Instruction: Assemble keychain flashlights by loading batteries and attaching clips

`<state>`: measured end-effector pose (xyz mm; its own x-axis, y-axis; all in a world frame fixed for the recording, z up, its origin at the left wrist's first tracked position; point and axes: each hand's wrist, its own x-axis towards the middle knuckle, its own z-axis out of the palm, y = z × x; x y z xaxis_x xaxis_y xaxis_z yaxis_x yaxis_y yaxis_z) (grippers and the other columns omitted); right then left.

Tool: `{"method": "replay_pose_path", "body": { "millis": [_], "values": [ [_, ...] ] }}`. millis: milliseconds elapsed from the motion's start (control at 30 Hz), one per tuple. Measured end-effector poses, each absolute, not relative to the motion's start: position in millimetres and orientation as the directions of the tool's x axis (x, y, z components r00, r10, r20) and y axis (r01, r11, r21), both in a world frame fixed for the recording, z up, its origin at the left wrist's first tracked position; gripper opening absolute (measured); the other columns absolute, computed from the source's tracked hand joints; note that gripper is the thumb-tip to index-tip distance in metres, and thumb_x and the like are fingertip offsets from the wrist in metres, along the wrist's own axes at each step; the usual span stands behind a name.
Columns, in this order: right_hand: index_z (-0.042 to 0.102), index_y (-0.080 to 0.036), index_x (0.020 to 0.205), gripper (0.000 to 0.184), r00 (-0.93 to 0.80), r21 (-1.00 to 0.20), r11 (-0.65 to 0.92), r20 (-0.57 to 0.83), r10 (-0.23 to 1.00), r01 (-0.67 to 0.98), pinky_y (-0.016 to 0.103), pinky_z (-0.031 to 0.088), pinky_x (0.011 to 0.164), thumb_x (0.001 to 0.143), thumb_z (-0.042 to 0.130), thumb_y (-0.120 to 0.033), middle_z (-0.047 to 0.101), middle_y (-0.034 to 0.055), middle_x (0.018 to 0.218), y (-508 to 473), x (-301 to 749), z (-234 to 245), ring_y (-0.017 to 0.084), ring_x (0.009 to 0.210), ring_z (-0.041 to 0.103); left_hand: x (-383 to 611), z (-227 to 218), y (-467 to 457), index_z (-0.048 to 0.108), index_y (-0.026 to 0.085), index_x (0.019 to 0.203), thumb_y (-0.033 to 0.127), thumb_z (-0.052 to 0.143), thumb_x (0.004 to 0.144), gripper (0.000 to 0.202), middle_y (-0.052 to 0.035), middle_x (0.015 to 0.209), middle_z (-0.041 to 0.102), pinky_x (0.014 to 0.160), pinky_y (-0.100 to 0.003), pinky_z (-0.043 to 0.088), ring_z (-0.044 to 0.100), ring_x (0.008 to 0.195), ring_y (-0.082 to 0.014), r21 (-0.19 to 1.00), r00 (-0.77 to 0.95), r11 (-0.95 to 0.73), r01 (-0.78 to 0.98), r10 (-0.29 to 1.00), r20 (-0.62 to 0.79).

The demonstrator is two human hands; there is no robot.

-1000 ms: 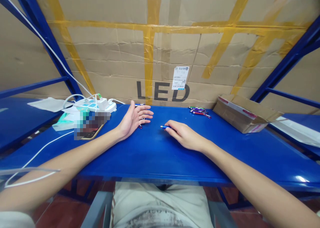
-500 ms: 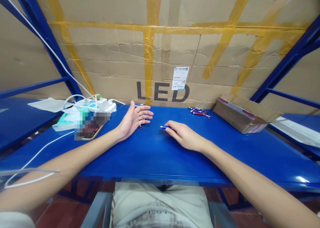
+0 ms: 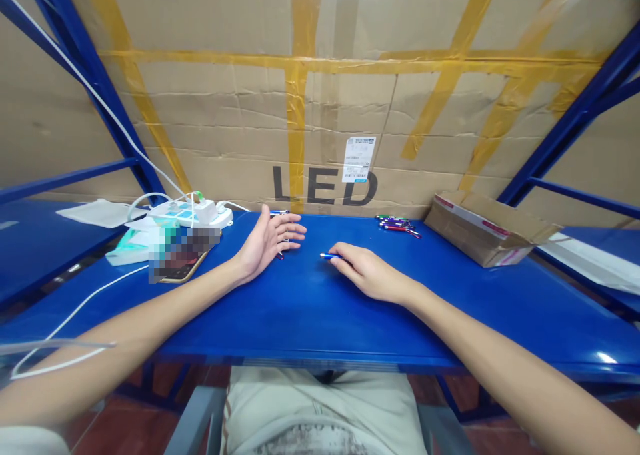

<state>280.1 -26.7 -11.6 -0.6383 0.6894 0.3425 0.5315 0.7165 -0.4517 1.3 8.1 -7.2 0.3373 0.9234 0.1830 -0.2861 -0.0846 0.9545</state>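
My right hand rests on the blue table, with thumb and fingers closed round a slim blue pen-shaped tube. Its silver end points left; the rest is hidden in the fingers. My left hand is held on edge to the left, palm facing right, fingers apart and nothing in the palm. Partly hidden behind those fingers lie another blue tube and a small red clip. Further back on the right is a small pile of coloured tubes, green, purple and red, some with clips.
An opened cardboard box stands at the back right. On the left are a white power strip with cables, a phone and a green-white packet. A large taped carton forms the back wall of the blue table.
Both hands stay almost where they were, the right one still holding the blue tube. The view has tilted very slightly.
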Motion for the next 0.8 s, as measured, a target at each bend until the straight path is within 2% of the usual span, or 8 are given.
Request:
{"method": "replay_pose_path", "body": {
  "millis": [267, 400, 500, 633, 800],
  "values": [
    [0.065, -0.022, 0.124, 0.028, -0.621, -0.465, 0.708, 0.355, 0.699, 0.531, 0.041, 0.057, 0.1, 0.117, 0.044, -0.04, 0.077, 0.0116, 0.123, -26.8, 280.6, -11.0, 0.026, 0.11, 0.074, 3.2, -5.6, 8.0, 0.07, 0.015, 0.129, 0.089, 0.045, 0.099, 0.084, -0.0157, 0.119, 0.076, 0.091, -0.036, 0.06, 0.072, 0.106, -0.0262, 0.963, 0.316, -0.106, -0.248, 0.931, 0.184],
    [0.066, -0.023, 0.127, 0.028, -0.638, -0.464, 0.723, 0.358, 0.682, 0.512, 0.043, 0.057, 0.105, 0.117, 0.046, -0.04, 0.076, 0.0128, 0.13, -28.5, 279.3, -11.8, 0.027, 0.117, 0.074, 4.2, -9.8, 7.6, 0.073, 0.016, 0.115, 0.08, 0.07, 0.091, 0.068, -0.0096, 0.1, 0.076, 0.073, -0.031, 0.056, 0.07, 0.082, -0.0201, 0.962, 0.314, -0.272, 0.019, 0.915, 0.252],
    [0.066, -0.023, 0.127, 0.027, -0.64, -0.464, 0.723, 0.355, 0.681, 0.512, 0.043, 0.057, 0.104, 0.116, 0.048, -0.039, 0.077, 0.0127, 0.13, -29.6, 277.7, -12.0, 0.027, 0.116, 0.074, 6.2, -13.8, 0.3, 0.075, 0.017, 0.103, 0.069, 0.078, 0.092, 0.053, -0.0056, 0.087, 0.074, 0.069, -0.031, 0.052, 0.066, 0.073, -0.0179, 0.884, 0.446, -0.414, 0.216, 0.847, 0.288],
    [0.067, -0.022, 0.121, 0.025, -0.637, -0.464, 0.709, 0.334, 0.695, 0.53, 0.039, 0.057, 0.094, 0.116, 0.049, -0.038, 0.079, 0.0113, 0.121, -31.1, 274.7, -12.5, 0.026, 0.105, 0.075, 10.4, -15.5, -12.7, 0.073, 0.019, 0.1, 0.063, 0.075, 0.097, 0.044, -0.002, 0.078, 0.07, 0.067, -0.03, 0.046, 0.062, 0.072, -0.0178, 0.815, 0.576, -0.486, 0.315, 0.781, 0.242],
    [0.065, -0.022, 0.122, 0.024, -0.649, -0.488, 0.71, 0.327, 0.687, 0.507, 0.036, 0.055, 0.09, 0.116, 0.049, -0.039, 0.079, 0.0094, 0.119, -33.8, 271.8, -13.6, 0.024, 0.102, 0.075, 11.7, -16.4, -14.8, 0.067, 0.02, 0.1, 0.059, 0.075, 0.098, 0.04, 0.0007, 0.079, 0.066, 0.068, -0.029, 0.045, 0.061, 0.073, -0.0169, 0.779, 0.567, -0.532, 0.333, 0.772, 0.286]
  ]
}}
